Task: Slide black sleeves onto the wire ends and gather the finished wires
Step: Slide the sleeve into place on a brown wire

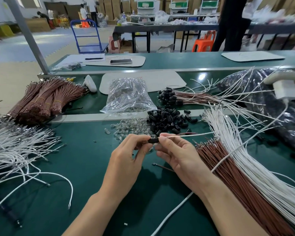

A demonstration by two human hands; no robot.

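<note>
My left hand [126, 160] pinches a black sleeve [153, 140] above the green table [85, 167]. My right hand [179, 155] pinches a white wire [191, 135] together with a brown one, right at the sleeve's end. A heap of loose black sleeves [167, 120] lies just beyond my hands. Wires fitted with black sleeves [170, 96] lie gathered further back. To the right fan out loose brown wires [232, 169] and white wires [245, 147].
Small clear bulbs [131, 127] lie scattered left of the sleeve heap, with a clear bag [128, 96] of them behind. Banded brown wire bundles [46, 99] and tangled white wires [15, 147] lie at left. A dark bag [269, 106] fills the right. A person stands behind the far table.
</note>
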